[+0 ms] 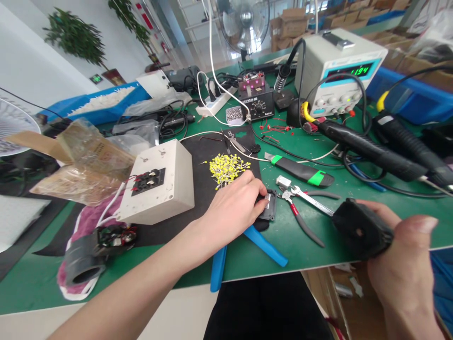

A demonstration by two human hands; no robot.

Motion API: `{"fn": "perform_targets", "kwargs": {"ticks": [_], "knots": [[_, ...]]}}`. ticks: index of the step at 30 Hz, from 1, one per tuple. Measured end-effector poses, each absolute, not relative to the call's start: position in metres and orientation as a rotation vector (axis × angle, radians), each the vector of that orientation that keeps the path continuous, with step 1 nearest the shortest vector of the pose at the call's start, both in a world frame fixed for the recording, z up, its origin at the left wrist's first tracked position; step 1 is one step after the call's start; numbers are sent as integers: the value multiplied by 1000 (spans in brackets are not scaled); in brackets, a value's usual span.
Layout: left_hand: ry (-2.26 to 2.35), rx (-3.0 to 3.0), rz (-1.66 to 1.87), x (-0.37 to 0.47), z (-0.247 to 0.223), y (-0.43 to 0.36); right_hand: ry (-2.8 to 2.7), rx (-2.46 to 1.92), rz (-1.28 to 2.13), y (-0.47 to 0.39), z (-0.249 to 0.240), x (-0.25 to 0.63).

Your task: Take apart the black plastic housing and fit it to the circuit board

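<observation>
My left hand [235,198] reaches across the mat with thumb and fingers closed at the edge of a flat dark plastic cover [271,206], which has a pale label. Blue-handled pliers [265,245] lie beneath that hand, their head hidden. At the right, my right hand [399,250] is wrapped round a black plastic housing [363,229] and holds it above the table edge. Between the hands lie red-and-grey cutting pliers [299,217] and a wrench [313,199]. A pile of yellow-tipped wire terminals [228,167] sits just beyond my left hand.
A white box with switches [166,189] stands left on the black mat. Behind the tools lie a green-and-black utility knife [300,170] and black-handled cabled tools [368,146]. A power supply [339,71] and soldering station [260,104] stand at the back. Cables cross the green table.
</observation>
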State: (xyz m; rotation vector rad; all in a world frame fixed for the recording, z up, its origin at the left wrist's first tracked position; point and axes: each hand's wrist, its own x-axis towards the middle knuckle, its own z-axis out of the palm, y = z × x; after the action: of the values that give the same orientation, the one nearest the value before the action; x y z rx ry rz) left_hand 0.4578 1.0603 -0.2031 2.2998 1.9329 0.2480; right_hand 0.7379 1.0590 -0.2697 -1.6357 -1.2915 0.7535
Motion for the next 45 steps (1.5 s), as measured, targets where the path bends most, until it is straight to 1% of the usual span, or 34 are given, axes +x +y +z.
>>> {"fn": "perform_targets", "kwargs": {"ticks": [3,8,13,16,22,29,33,40,45], "knots": [[1969,2322,229,462,-201,1054,-1272,-1679,829,1054,-263,737],[2038,2327,276,467,-195,1046,-1339,-1656,730,1046,-240,727],[1925,2392,358,465,-195,1041,-1310,-1665,754,1038,-221,717],[1873,2445,289,464,-194,1040,-1320,-1617,758,1040,-228,721],[1814,2540,41,471,-180,1036,-1375,-1575,741,1048,-251,735],[1574,2537,170,467,-175,1016,-1279,-1570,807,1051,-246,741],[1587,2705,212,475,-183,1005,-1231,-1412,914,1045,-241,750],[1715,2861,246,497,-185,985,-996,-957,1231,1034,-242,775],[1735,2879,247,500,-181,974,-952,-866,1304,1024,-240,779]]}}
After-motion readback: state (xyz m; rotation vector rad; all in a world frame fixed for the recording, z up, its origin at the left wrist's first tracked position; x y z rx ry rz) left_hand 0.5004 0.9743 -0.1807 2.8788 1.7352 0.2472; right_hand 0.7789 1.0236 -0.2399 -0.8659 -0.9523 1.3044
